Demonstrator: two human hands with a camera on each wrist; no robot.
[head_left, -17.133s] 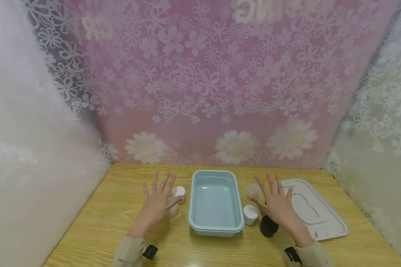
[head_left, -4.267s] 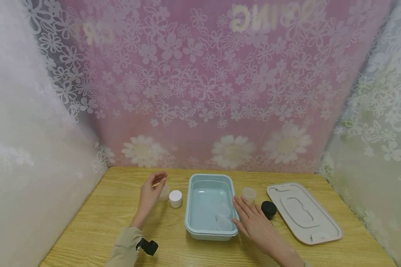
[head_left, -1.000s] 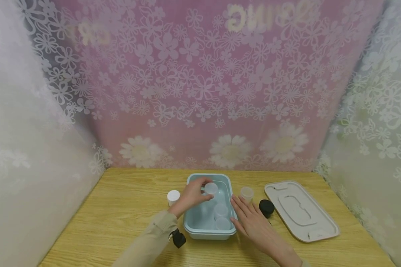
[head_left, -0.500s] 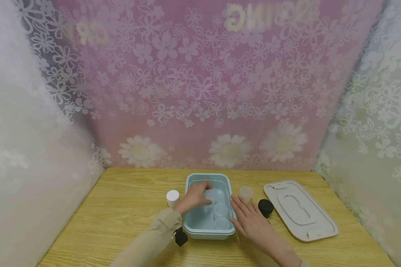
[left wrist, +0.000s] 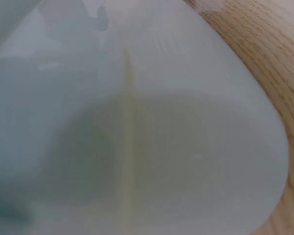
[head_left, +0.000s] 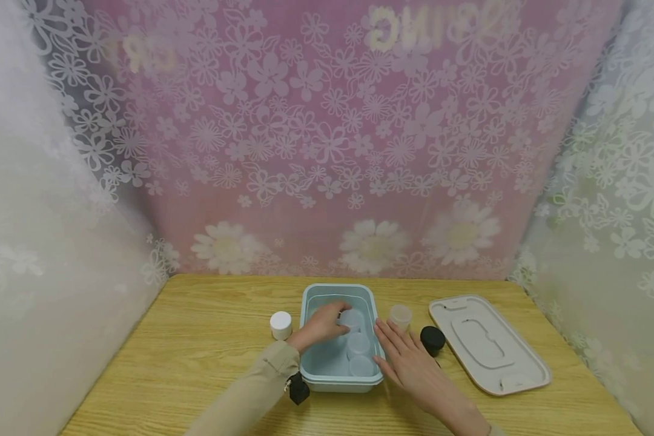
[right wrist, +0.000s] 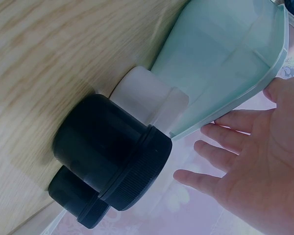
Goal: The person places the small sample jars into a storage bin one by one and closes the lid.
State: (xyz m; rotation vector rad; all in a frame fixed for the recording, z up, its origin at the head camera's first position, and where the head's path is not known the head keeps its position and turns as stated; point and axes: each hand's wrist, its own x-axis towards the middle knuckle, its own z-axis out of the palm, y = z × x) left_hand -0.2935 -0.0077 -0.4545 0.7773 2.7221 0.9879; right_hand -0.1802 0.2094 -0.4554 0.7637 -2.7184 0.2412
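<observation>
My left hand [head_left: 321, 324] reaches over the left wall of the light blue plastic box [head_left: 310, 366]. Its thumb and fingers are around a small translucent jar [head_left: 351, 320] inside, along the right wall. Two similar jars, a middle one [head_left: 359, 345] and a front one [head_left: 362, 366], stand in line nearer the front. My right hand [head_left: 414, 366] lies with straight fingers against the box's right rim; the right wrist view shows its fingertips [right wrist: 220, 120] at the rim. In the left wrist view a pale, blurred surface fills most of the picture, and no fingers show.
A white jar [head_left: 281, 325] stands left of the box. To the right are a translucent jar [head_left: 400, 316] and a black jar [head_left: 432, 340]; the right wrist view shows a second black jar [right wrist: 76, 196]. A pale lid [head_left: 490, 345] lies farther right. Floral curtains surround the wooden table [head_left: 218, 303].
Earlier the box held no jars, then two. My left hand has since brought a third translucent jar from the left, lowered it inside and shifted it right. The right hand stays at the rim.
</observation>
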